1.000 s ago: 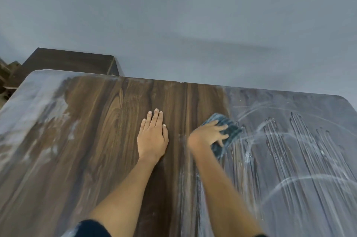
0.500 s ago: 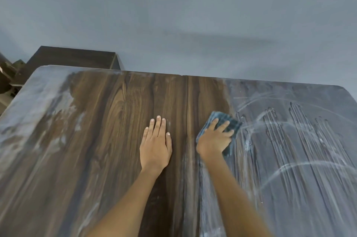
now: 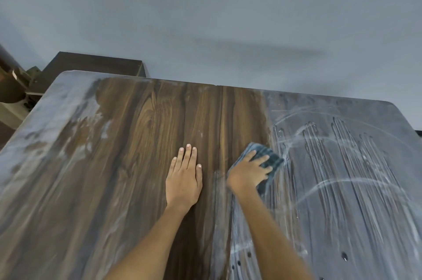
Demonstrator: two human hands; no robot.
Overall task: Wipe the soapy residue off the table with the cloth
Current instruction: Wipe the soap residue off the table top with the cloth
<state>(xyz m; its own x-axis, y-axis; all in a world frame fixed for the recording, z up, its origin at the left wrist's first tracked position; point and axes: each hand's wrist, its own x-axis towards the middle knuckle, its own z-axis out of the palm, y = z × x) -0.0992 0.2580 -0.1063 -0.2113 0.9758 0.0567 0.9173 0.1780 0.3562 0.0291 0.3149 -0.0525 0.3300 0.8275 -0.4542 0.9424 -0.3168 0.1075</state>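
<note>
A dark wood-grain table (image 3: 141, 147) fills the view. Its right part carries white soapy streaks (image 3: 338, 165), and a paler film covers its left edge (image 3: 45, 124); the middle strip shows bare wood. My right hand (image 3: 247, 173) presses a folded dark blue-grey cloth (image 3: 270, 158) flat on the table at the left border of the streaked area, fingers spread over it. My left hand (image 3: 185, 179) lies flat on the bare wood, palm down, fingers straight, a short way left of the cloth.
A grey wall (image 3: 205, 17) rises behind the table's far edge. A dark wooden cabinet (image 3: 91, 65) stands behind the far left corner, with brown objects (image 3: 11, 83) beside it. The table's far right corner (image 3: 397, 106) is rounded.
My right hand with the cloth has slid a little toward me and then back to the right along the edge of the soapy area. The left hand has stayed flat in place.
</note>
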